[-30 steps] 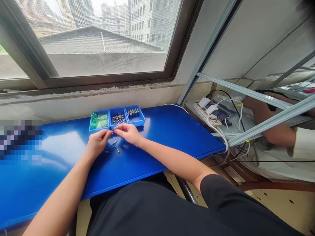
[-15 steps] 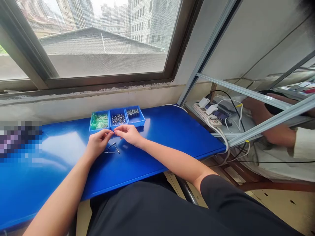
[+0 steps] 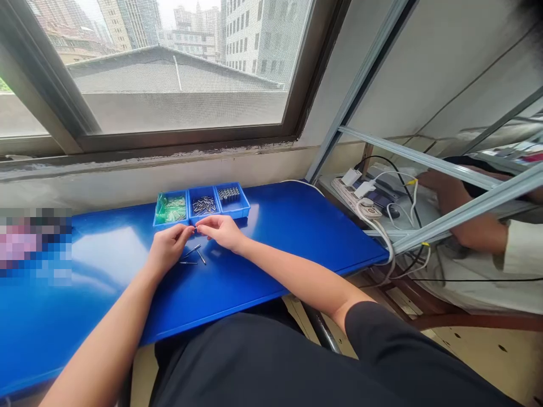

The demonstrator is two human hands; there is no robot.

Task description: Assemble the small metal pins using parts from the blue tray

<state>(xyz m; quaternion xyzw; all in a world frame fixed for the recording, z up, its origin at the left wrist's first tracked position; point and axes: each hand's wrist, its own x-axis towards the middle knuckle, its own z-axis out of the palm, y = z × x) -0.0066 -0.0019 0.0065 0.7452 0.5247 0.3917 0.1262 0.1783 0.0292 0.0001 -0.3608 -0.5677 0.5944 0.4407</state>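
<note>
My left hand (image 3: pixel 167 247) and my right hand (image 3: pixel 220 230) meet fingertip to fingertip over the blue table (image 3: pixel 275 237), just in front of the trays. Between the fingertips they pinch a small thin metal pin (image 3: pixel 195 228), too small to make out further. A few loose metal pins (image 3: pixel 194 255) lie on the table below my hands. Behind them stand three small blue trays: the left tray (image 3: pixel 171 208) holds green parts, the middle tray (image 3: pixel 203 204) holds metal pins, the right tray (image 3: pixel 231 195) holds dark cylindrical parts.
A window and its sill run along the far side. To the right, behind a metal frame (image 3: pixel 449 164), a power strip (image 3: pixel 356 198) with white cables lies on a lower surface. Another person's arm (image 3: pixel 475 226) rests there.
</note>
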